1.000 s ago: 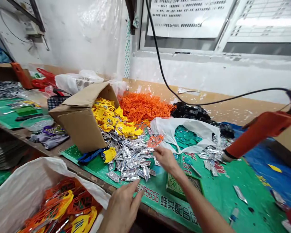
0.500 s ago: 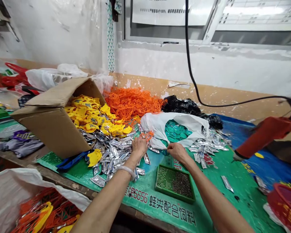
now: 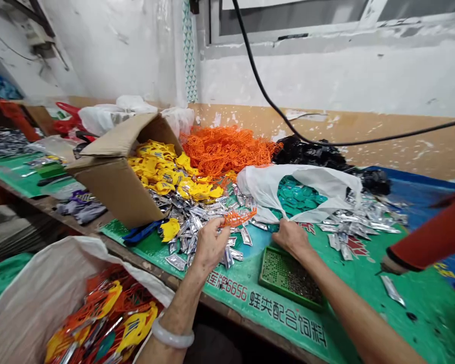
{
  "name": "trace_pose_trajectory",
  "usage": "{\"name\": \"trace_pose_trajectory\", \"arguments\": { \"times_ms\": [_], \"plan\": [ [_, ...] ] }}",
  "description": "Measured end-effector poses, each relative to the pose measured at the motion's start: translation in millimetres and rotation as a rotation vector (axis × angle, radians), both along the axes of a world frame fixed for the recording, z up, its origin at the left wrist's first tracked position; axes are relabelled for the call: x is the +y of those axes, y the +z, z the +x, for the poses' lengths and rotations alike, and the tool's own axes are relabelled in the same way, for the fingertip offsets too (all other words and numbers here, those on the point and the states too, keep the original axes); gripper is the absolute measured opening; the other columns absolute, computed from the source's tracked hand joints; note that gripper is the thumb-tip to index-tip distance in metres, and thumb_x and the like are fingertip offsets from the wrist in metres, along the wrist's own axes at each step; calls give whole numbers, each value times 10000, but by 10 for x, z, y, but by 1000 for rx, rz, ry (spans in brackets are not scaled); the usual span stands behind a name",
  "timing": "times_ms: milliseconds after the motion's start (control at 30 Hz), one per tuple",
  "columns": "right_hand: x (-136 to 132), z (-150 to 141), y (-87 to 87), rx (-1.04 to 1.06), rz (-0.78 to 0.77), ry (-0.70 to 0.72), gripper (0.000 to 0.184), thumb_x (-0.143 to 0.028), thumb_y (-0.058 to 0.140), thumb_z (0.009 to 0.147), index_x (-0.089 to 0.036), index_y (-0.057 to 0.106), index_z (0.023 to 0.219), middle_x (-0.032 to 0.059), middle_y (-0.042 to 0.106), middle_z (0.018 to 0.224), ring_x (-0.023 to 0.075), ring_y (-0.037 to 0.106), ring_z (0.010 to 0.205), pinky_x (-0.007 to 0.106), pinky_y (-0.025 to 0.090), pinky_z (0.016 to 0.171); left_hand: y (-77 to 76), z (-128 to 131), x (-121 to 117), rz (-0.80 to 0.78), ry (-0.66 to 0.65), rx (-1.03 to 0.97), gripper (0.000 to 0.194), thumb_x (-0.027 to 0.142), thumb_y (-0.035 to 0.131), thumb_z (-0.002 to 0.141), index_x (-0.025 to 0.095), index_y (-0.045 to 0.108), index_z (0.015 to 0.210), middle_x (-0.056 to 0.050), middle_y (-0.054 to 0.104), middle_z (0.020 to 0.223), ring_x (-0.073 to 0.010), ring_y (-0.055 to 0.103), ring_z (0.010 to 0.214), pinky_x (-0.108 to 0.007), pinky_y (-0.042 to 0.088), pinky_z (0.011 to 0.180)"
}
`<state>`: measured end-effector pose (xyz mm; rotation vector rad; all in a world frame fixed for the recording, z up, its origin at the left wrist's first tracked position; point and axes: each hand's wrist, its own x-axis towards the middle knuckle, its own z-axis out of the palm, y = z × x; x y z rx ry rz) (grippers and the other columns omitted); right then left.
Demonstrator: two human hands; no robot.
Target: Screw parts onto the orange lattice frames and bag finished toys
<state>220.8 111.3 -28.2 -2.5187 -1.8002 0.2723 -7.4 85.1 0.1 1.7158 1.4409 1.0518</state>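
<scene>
My left hand, a pale bangle on its wrist, pinches an orange plastic lattice piece above loose silver packets. Closed at the front edge of a white plastic bag, my right hand has the bag's rim drawn to a point at its fingers. Its fingertips are partly hidden. Inside the bag's opening lie many teal pieces. Just below my right hand is a green tray holding small dark parts, probably screws.
A tilted cardboard box spills yellow pieces, beside an orange lattice heap. A red-orange power tool hangs at right on a black cable. A white sack of mixed parts stands front left.
My left hand has lifted the orange lattice piece off the packets, drawing it slightly nearer. My right hand stays at the bag's edge. The view has turned left and down.
</scene>
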Motion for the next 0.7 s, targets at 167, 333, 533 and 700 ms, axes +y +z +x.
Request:
{"name": "trace_pose_trajectory", "arguments": {
  "times_ms": [167, 333, 533, 700],
  "plan": [
    [-193, -11, 148, 43, 110, 58, 358, -250, 581, 840, -78, 598, 1153, 182, 653, 1066, 280, 636, 993, 404, 490, 824, -122, -206, -341, -169, -43, -280, 360, 391, 517, 843, 138, 728, 986, -30, 720, 833, -183, 636, 786, -267, 497, 712],
    [-615, -249, 462, 220, 250, 245, 425, -219, 570, 761, -126, 602, 1174, 110, 667, 1021, 209, 650, 874, 305, 503, 762, -66, -290, -464, -307, -8, -414, 325, 434, 638, 742, 127, 737, 777, -1, 645, 616, -130, 559, 566, -223, 438, 536],
    [-1130, -689, 491, 520, 493, 711, 400, -121, 537, 714, -161, 600, 1107, 83, 613, 997, 173, 607, 831, 308, 525, 741, 15, -311, -560, -485, -121, -539, 331, 448, 734, 663, 118, 711, 685, -17, 659, 614, -68, 439, 410, -186, 309, 382],
    [-1202, -751, 392, 629, 488, 732, 368, -74, 523, 696, -169, 592, 1044, 54, 588, 925, 118, 566, 664, 259, 507, 612, 32, -383, -697, -621, -310, -828, 362, 365, 756, 658, 142, 738, 942, -81, 732, 864, -163, 642, 754, -255, 500, 670]
  ]
}}
